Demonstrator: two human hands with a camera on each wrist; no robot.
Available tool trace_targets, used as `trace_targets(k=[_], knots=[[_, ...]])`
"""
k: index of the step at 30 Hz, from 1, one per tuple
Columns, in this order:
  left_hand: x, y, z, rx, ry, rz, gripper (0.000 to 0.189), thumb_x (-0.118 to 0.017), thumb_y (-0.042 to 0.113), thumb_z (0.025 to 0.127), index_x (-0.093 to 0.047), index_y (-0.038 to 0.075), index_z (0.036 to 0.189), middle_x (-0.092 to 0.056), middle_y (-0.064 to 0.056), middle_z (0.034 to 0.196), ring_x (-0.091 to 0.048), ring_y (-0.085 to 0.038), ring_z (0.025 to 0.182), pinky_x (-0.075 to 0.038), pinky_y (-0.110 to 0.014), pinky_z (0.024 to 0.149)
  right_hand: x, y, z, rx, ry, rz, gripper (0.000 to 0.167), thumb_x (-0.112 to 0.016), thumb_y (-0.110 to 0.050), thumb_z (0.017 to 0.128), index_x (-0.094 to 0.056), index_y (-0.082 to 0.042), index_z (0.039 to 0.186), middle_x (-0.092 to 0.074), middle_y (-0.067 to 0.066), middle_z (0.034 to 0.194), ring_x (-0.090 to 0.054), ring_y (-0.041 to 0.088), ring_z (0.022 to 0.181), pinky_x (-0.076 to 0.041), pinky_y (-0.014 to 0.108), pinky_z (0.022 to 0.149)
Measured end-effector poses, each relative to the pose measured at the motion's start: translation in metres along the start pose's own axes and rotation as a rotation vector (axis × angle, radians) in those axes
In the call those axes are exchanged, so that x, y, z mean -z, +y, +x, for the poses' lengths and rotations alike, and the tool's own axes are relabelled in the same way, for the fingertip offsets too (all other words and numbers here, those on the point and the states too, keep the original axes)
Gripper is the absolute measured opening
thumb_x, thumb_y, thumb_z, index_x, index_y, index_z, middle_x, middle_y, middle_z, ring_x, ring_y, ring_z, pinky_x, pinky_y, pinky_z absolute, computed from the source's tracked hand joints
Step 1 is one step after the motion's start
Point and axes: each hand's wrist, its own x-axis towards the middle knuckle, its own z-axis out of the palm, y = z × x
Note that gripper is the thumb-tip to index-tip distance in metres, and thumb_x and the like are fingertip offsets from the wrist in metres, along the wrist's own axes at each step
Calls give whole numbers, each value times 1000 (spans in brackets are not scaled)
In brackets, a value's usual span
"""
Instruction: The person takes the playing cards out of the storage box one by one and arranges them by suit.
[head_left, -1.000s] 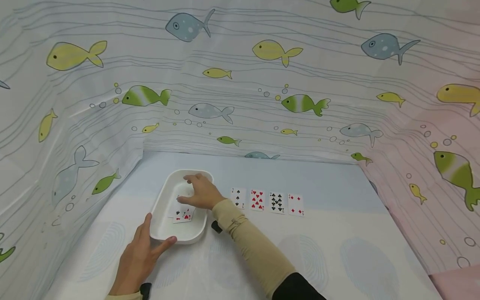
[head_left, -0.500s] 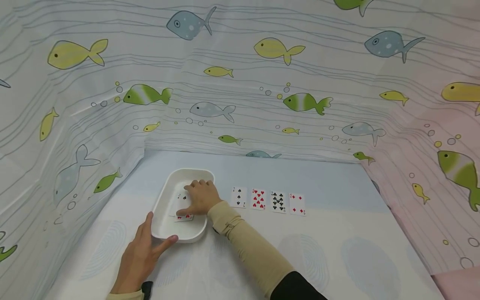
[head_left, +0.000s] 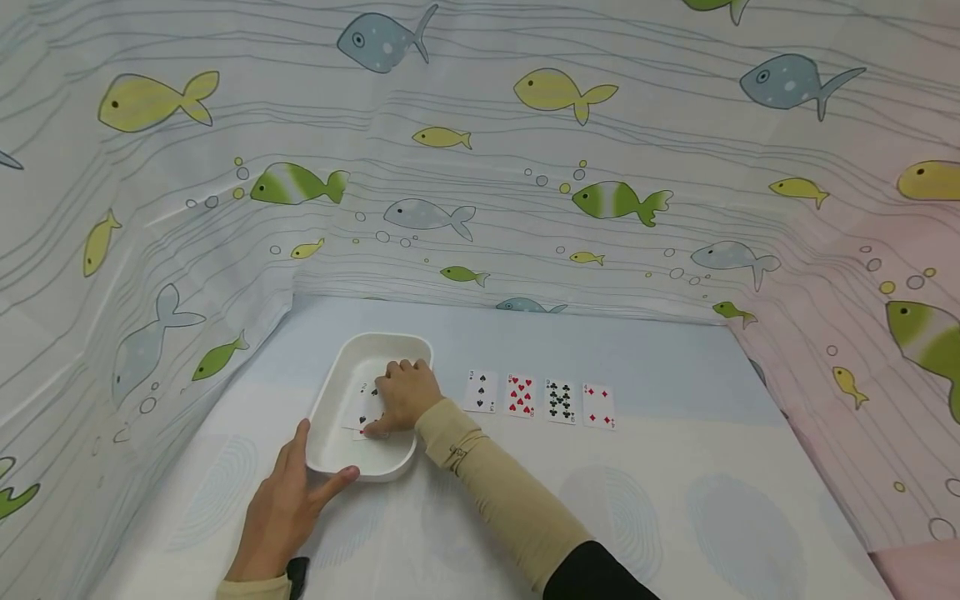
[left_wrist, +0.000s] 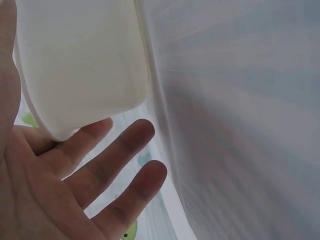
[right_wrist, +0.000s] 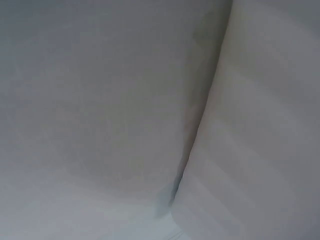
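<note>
A white tray (head_left: 322,450) stands left of centre on the table. At its near left corner, my left hand (head_left: 281,508) holds it, index finger along the left side and thumb at the front rim. The left wrist view shows the tray's wall (left_wrist: 85,60) between thumb and index, the other fingers (left_wrist: 137,135) spread below. Inside the tray, playing cards (head_left: 363,406) overlap. The top one shows black spades; a red pip peeks out below it. My right hand (head_left: 405,398) grips the top card, thumb at its near edge, fingers curled at the far side and partly hiding it.
Right of the tray lies a row of face-up playing cards: a spade card (head_left: 481,392), a heart card (head_left: 521,396), a club card (head_left: 560,402) and the four of diamonds (head_left: 598,406). Fish-patterned cloth (head_left: 495,167) encloses the back and sides. The right wrist view shows only pale surfaces.
My right hand has come down from above the cards onto them, and its thumb and fingers have drawn closer together. The left hand keeps its place at the tray; the view has shifted slightly.
</note>
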Motion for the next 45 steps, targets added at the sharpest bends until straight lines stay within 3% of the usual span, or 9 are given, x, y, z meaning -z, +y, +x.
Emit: trace_targets(k=[15,27,38,45], knots=[[0,-2,0,-5,0,-12,120,-67,70,85,-3,4,162,-31,-30,155,-43,-55,132,-39,-68,100,1,0,-1,-5,20,4,88,-66,-78,73,-59,-21,139,-55,0,128,-52,16,114,-43,35,97],[0,-2,-1,-34,26,-5,117,-67,67,87,-6,2,162,-33,-30,153,-46,-55,128,-41,-67,97,-2,1,0,-3,67,36,92,-66,-80,70,-57,-21,140,-50,0,121,-46,15,105,-43,32,90],[0,-1,-1,-50,36,1,115,-68,65,88,-7,2,162,-35,-30,151,-49,-55,125,-43,-67,95,-3,3,-2,28,118,97,93,-68,-75,73,-53,-19,145,-50,0,128,-47,16,112,-45,34,96],[1,0,-1,-22,17,8,117,-67,67,87,-7,1,161,-34,-31,152,-48,-55,126,-42,-68,97,3,5,-8,64,185,96,93,-67,-73,76,-51,-17,147,-50,2,133,-48,17,115,-46,34,97]])
